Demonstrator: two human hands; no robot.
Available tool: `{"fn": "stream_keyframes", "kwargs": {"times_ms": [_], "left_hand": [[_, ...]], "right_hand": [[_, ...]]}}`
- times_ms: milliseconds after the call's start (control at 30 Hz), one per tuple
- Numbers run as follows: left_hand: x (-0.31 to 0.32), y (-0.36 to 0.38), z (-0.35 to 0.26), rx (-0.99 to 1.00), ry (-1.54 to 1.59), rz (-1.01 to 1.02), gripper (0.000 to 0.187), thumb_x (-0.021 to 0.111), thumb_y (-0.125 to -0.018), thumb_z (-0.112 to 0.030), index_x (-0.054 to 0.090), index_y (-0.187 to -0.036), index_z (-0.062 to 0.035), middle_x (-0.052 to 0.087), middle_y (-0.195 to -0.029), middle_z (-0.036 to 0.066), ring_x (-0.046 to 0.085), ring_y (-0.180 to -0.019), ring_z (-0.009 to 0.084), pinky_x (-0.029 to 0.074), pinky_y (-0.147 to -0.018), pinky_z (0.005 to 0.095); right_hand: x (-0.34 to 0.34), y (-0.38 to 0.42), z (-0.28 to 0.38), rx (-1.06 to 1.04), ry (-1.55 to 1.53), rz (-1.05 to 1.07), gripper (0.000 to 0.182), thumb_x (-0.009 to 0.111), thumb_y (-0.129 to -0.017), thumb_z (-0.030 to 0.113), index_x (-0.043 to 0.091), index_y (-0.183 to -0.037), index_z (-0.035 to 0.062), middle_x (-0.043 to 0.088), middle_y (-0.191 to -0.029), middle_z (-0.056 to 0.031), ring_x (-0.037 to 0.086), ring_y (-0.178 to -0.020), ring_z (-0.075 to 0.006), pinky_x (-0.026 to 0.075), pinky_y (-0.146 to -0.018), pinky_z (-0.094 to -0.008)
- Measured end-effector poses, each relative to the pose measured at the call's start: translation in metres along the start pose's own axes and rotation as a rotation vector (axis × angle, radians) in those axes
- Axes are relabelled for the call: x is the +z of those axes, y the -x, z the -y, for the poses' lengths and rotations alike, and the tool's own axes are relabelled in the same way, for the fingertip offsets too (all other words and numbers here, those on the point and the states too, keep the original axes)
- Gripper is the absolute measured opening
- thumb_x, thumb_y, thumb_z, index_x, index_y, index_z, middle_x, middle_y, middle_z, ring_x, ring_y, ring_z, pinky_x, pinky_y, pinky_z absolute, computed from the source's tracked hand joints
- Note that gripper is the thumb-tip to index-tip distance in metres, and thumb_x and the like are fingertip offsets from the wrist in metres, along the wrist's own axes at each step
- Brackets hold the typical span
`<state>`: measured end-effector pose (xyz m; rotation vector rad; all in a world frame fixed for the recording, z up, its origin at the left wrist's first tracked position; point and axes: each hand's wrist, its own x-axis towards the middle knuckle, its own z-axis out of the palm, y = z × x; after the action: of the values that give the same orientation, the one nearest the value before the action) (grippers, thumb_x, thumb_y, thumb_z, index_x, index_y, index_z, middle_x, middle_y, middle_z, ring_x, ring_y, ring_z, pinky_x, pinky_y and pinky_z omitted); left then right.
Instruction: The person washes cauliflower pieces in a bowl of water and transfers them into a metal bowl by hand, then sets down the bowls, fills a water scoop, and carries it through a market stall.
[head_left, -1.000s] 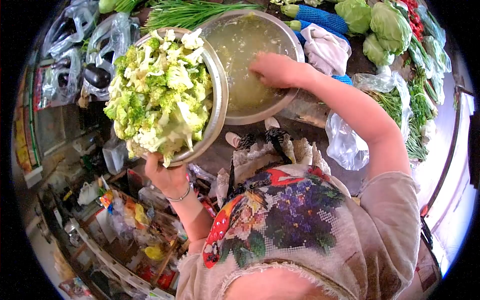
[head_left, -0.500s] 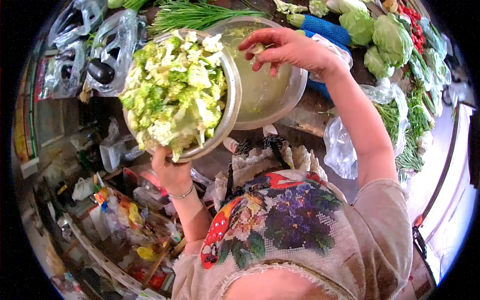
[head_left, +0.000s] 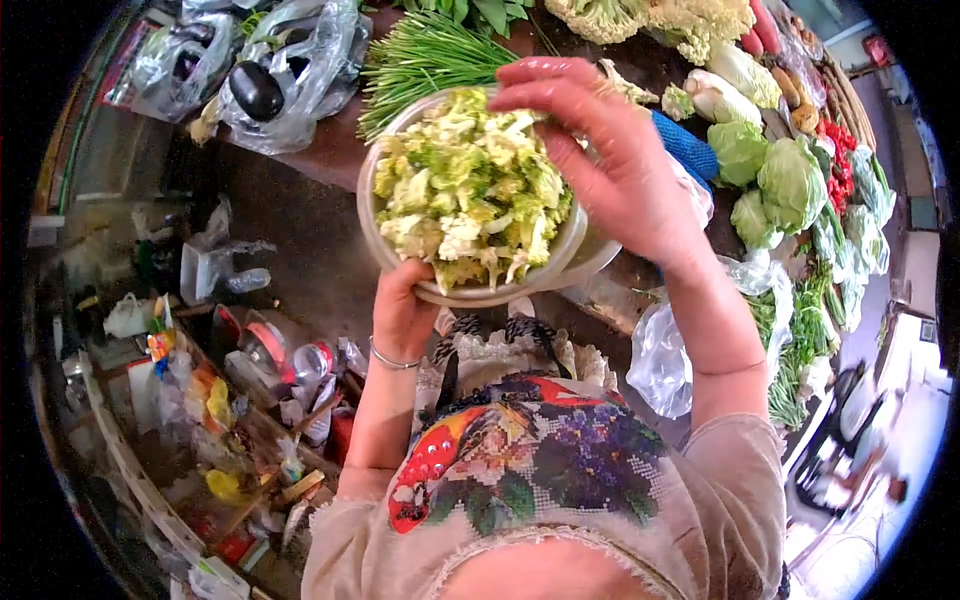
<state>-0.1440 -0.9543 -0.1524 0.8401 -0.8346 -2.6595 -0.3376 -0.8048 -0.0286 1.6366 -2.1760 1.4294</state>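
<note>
Right hand: fingers spread, curved over far rim of metal bowl, just above heaped cut florets. Left hand: clamped on near rim from below. Second bowl directly beneath, mostly hidden.

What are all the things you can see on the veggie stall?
Metal bowl: one, silver, held up over the counter.
Chopped cauliflower and broccoli: one heap, green and white, in the bowl.
Chives: one bunch, green, counter top.
Eggplant: one, dark purple, in a clear bag, upper left.
Cabbages: several, light green, right side.
Cauliflower heads: two or so, cream, top edge.
Red peppers: a pile, red, far right.
Blue net sleeve: one, blue, behind the hand.
Left hand: under the bowl's near rim.
Right hand: over the bowl's far side.
</note>
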Motion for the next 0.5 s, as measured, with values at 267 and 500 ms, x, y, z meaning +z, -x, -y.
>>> {"fn": "stream_keyframes", "kwargs": {"times_ms": [267,500], "left_hand": [[0.018,-0.001,0.008,-0.019,0.024,0.062,0.050,0.044,-0.072,0.002,0.042,-0.123,0.0057,0.053,-0.118,0.015,0.054,-0.108,0.0274,0.045,-0.093,0.0392],[0.007,-0.004,0.012,-0.038,0.021,0.036,0.045,0.043,-0.071,0.005,0.045,-0.116,0.0067,0.056,-0.110,0.014,0.056,-0.101,0.0256,0.047,-0.087,0.0364]], "right_hand": [[0.013,0.011,0.016,0.044,0.021,0.192,0.041,0.051,-0.078,-0.002,0.054,-0.117,0.0099,0.042,-0.130,-0.0164,0.045,-0.116,-0.0339,0.039,-0.095,-0.0388],[-0.013,0.012,0.005,0.187,-0.193,0.085,0.040,0.051,-0.081,0.001,0.052,-0.120,0.0094,0.049,-0.125,-0.0138,0.046,-0.117,-0.0269,0.039,-0.095,-0.0351]]}}
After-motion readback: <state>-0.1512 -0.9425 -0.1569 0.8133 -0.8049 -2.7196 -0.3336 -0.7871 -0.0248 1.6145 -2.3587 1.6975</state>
